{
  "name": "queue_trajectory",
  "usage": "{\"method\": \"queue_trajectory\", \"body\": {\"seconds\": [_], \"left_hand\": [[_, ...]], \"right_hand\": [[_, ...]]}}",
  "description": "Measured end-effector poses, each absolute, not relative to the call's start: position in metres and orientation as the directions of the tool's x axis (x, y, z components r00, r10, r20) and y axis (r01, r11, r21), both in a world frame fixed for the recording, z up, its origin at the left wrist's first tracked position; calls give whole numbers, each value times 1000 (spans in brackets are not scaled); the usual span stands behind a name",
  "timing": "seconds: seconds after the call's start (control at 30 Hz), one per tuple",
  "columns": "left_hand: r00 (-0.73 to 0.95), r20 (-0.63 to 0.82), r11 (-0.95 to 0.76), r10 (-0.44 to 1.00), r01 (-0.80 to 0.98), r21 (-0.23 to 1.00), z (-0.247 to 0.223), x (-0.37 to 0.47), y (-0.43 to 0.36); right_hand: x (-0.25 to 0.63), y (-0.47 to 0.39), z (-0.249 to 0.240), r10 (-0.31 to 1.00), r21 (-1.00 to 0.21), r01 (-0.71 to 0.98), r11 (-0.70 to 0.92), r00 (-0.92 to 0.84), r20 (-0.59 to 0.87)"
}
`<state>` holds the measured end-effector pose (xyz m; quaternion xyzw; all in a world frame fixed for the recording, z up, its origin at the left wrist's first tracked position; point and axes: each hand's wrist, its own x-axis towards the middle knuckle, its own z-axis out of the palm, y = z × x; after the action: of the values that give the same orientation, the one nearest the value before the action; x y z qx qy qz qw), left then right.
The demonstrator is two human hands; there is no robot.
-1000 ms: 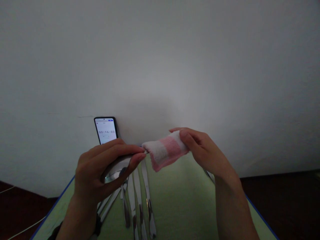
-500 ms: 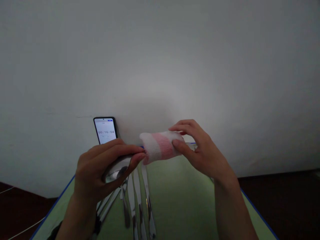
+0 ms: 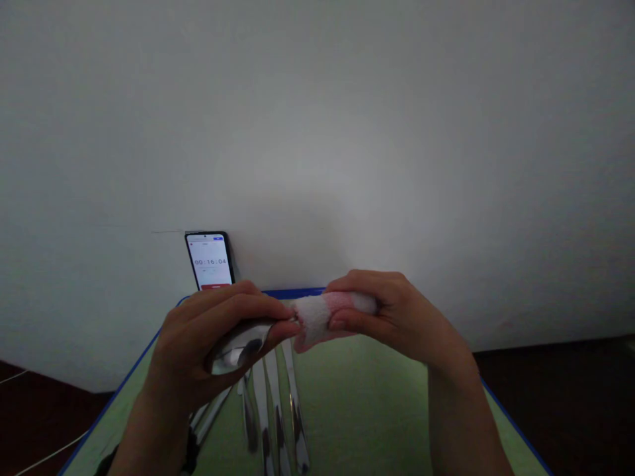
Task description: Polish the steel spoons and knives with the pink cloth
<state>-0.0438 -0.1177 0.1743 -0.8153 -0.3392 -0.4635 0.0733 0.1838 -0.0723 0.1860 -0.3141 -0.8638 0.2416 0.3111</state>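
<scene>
My left hand (image 3: 223, 337) is closed round a shiny metal utensil (image 3: 241, 347), whose rounded end shows under the fingers. Its fingertips meet the left end of a pink and white cloth (image 3: 317, 320). From the right, my right hand (image 3: 381, 307) pinches the folded cloth between thumb and fingers. Whatever the cloth covers is hidden. The cloth is held above the green table (image 3: 367, 403), near its far edge.
Several metal knives (image 3: 278, 410) lie side by side below my hands, with other cutlery (image 3: 211, 416) to their left. A phone (image 3: 211, 261) showing a timer leans against the white wall (image 3: 317, 132) behind the table.
My right hand has moved lower and its fingers have closed on the cloth, which is now squeezed narrower. My left hand has shifted slightly down and to the right.
</scene>
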Motion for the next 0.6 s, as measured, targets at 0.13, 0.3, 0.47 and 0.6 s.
{"method": "queue_trajectory", "body": {"seconds": [0.13, 0.3, 0.47, 0.6], "left_hand": [[356, 768, -753, 532, 613, 238, 177, -43, -121], [362, 748, -758, 556, 590, 278, 175, -42, -119], [379, 714, -756, 589, 571, 320, 172, -39, -114], [407, 711, -765, 573, 576, 287, 170, -33, -113]], "right_hand": [[189, -71, 186, 697, -636, 384, 669, -621, 358], [189, -73, 186, 747, -636, 475, 609, -612, 258], [186, -76, 187, 733, -582, 559, 591, -674, 96], [180, -79, 190, 633, -608, 503, 614, -774, -1]]}}
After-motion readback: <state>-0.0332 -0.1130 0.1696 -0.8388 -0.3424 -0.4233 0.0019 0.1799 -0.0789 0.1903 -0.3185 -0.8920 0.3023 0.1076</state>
